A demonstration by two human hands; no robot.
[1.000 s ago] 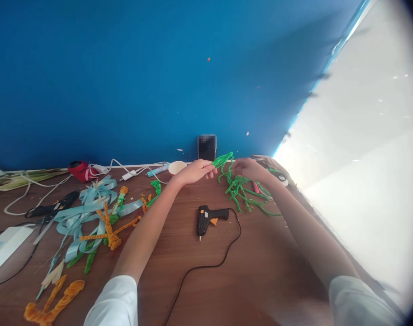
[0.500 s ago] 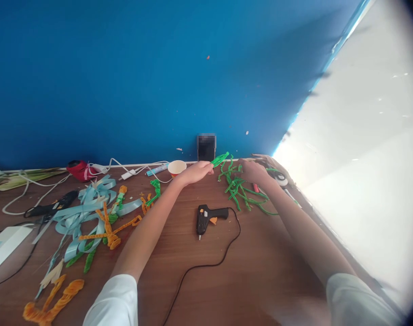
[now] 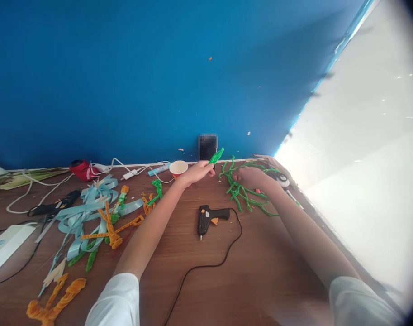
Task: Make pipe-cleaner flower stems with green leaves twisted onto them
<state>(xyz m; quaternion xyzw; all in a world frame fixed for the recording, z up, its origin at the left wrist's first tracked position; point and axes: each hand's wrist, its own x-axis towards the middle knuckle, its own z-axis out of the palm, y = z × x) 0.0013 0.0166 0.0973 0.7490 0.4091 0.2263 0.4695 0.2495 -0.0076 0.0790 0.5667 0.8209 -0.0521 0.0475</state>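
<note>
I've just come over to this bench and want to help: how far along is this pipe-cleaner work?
Looks done: twisted orange pipe-cleaner shapes lie on the wooden table beside light-blue ribbon. In hand: the left hand grips a short green pipe cleaner. Left: the loose green pipe-cleaner tangle under the right hand; the hot glue gun lies unheld.

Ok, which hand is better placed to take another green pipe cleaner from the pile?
Probably the right hand: it is over the green pipe cleaners and touching them. The left hand is holding up a green pipe cleaner piece and sits beside the pile, so it is less free.
</note>
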